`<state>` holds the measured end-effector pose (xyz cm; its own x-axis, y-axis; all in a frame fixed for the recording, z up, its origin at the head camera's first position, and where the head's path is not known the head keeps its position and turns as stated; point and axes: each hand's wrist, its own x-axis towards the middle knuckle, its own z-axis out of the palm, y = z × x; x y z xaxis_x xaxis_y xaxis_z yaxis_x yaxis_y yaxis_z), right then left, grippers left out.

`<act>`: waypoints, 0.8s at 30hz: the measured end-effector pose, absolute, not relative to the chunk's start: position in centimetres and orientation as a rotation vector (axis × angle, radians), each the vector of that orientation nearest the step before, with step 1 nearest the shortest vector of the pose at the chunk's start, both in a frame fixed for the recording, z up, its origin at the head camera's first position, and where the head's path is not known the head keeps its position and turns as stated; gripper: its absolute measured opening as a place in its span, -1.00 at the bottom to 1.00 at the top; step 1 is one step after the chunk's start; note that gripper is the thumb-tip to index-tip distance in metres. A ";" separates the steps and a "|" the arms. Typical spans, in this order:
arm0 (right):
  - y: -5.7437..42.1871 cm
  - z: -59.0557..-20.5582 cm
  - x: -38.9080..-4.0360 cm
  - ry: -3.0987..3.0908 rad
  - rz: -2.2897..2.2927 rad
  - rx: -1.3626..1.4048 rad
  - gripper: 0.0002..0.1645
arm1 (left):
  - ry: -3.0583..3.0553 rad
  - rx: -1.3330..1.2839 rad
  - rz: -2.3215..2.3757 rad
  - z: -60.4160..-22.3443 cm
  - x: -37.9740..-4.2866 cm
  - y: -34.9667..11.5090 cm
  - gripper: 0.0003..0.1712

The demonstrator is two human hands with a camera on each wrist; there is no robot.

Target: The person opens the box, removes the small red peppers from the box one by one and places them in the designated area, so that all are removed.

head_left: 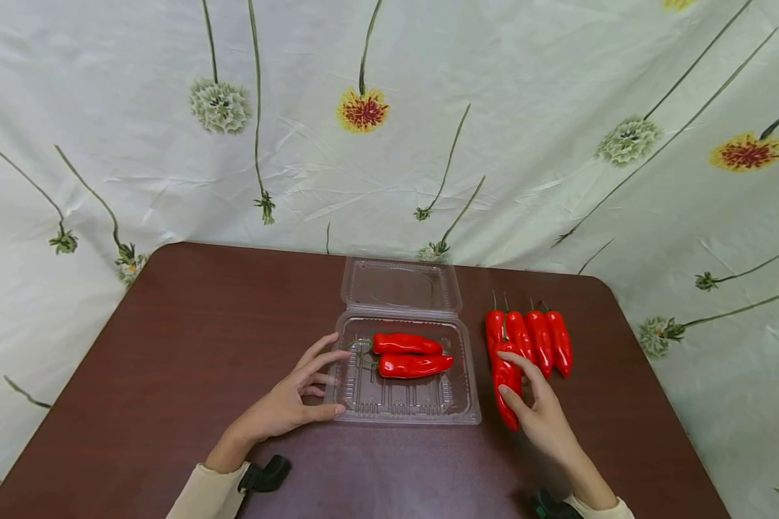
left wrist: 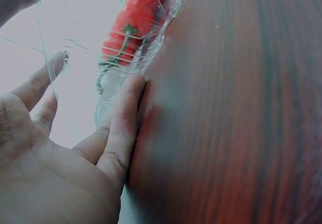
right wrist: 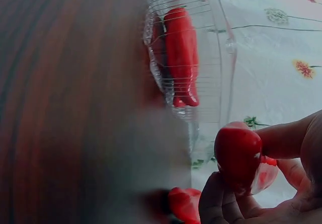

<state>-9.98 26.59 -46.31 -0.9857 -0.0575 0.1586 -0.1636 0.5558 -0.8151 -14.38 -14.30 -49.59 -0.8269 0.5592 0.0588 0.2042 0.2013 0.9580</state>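
Observation:
My right hand (head_left: 548, 425) pinches a glossy red chili pepper (head_left: 504, 375) between thumb and fingers, right of a clear plastic clamshell box (head_left: 470, 407). In the right wrist view, the held pepper (right wrist: 237, 156) points its blunt end at the camera. Two more red peppers (head_left: 407, 343) lie side by side in the box, stems toward the left. The fingers of my left hand (head_left: 285, 404) are spread along the box's left side, touching it; in the left wrist view, this hand (left wrist: 75, 153) lies against the clear wall.
Several red chili peppers (head_left: 539, 339) lie in a row on the right of the brown table (head_left: 234, 324), stems away from me. The box's lid (head_left: 399, 285) is folded back flat behind it. A flowered white cloth (head_left: 298, 144) hangs behind the table.

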 end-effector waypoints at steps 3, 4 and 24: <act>26.8 -46.5 -9.7 -2.679 1.413 0.191 -0.37 | 2.170 0.717 1.662 -49.5 -14.4 -14.3 -0.10; 26.9 -46.6 -9.6 -2.680 1.417 0.198 -0.37 | 2.169 0.714 1.658 -49.4 -14.4 -14.3 -0.10; 27.8 -48.6 -7.6 -2.748 1.419 0.179 -0.39 | 2.218 0.763 1.595 -48.9 -14.7 -14.3 -0.15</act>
